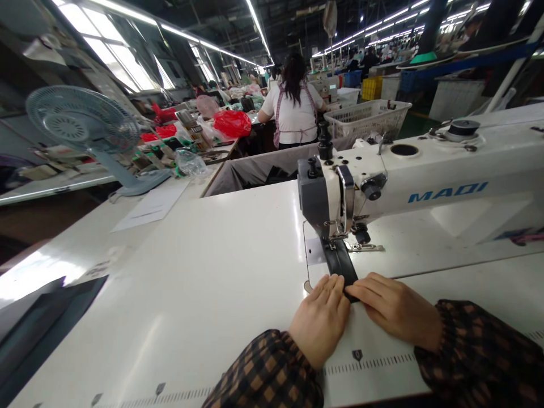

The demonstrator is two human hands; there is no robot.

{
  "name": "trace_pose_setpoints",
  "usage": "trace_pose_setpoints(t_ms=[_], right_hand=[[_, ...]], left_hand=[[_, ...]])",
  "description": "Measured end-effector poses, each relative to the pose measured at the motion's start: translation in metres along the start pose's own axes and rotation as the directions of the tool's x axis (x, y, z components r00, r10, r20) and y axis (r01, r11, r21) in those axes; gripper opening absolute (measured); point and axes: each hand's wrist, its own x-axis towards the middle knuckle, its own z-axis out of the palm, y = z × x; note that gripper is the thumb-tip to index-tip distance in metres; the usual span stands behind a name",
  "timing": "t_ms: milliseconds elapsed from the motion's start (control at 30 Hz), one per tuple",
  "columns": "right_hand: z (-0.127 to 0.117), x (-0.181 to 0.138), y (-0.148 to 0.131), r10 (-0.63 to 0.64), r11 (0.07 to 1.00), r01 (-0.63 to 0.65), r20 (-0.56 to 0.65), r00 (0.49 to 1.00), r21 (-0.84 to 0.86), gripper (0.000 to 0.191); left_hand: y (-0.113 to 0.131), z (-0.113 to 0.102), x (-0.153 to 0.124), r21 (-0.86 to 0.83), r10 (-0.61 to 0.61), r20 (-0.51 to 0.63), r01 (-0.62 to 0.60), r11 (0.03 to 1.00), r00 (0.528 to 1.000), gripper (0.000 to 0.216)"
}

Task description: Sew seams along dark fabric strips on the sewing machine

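A narrow black strip of material (340, 263) runs from under the presser foot (334, 242) of a white MAQI sewing machine (446, 170) toward me. My left hand (321, 320) lies flat on the table, fingers together, fingertips pressing the near end of the strip from the left. My right hand (395, 309) lies flat too, its fingers pressing the same end from the right. Both sleeves are dark plaid.
The white sewing table (204, 283) has a printed ruler along its front edge. A dark fabric piece (38, 328) lies at the left edge. A desk fan (85, 127) and paper sheet (148, 207) stand beyond. A person in a white shirt (293, 102) works ahead; a white basket (365, 116) sits nearby.
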Motion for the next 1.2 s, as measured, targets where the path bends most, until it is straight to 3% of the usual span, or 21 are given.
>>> trace_pose_setpoints(t_ms=[133, 267, 400, 600, 900, 1200], right_hand=[[0.002, 0.004, -0.002, 0.035, 0.999, -0.035, 0.037, 0.999, 0.008, 0.025], [0.004, 0.001, -0.001, 0.039, 0.998, -0.041, 0.047, 0.998, 0.042, 0.023], [0.005, 0.0, 0.002, 0.037, 0.998, -0.039, 0.06, 0.998, 0.041, 0.023], [0.009, 0.015, 0.012, 0.008, 0.996, -0.003, 0.048, 0.999, -0.085, 0.02], [0.016, 0.034, 0.03, -0.001, 0.966, 0.013, 0.046, 0.999, -0.26, 0.023], [0.018, 0.028, 0.033, 0.037, 0.974, -0.045, -0.039, 0.999, -0.221, 0.031]], left_hand=[[-0.007, 0.002, 0.005, -0.184, -0.131, -0.046, 0.121, 0.976, 0.99, 0.018], [-0.013, 0.012, 0.016, -0.153, -0.264, -0.041, 0.256, 0.955, 0.964, 0.027], [-0.017, 0.018, 0.017, -0.131, -0.237, 0.01, 0.236, 0.963, 0.971, 0.034], [-0.024, 0.015, 0.009, -0.155, -0.146, -0.023, 0.141, 0.978, 0.989, 0.028], [-0.035, 0.022, 0.015, -0.152, -0.275, 0.011, 0.274, 0.95, 0.961, 0.02], [-0.048, 0.044, 0.029, -0.082, -0.304, -0.036, 0.301, 0.95, 0.952, 0.028]])
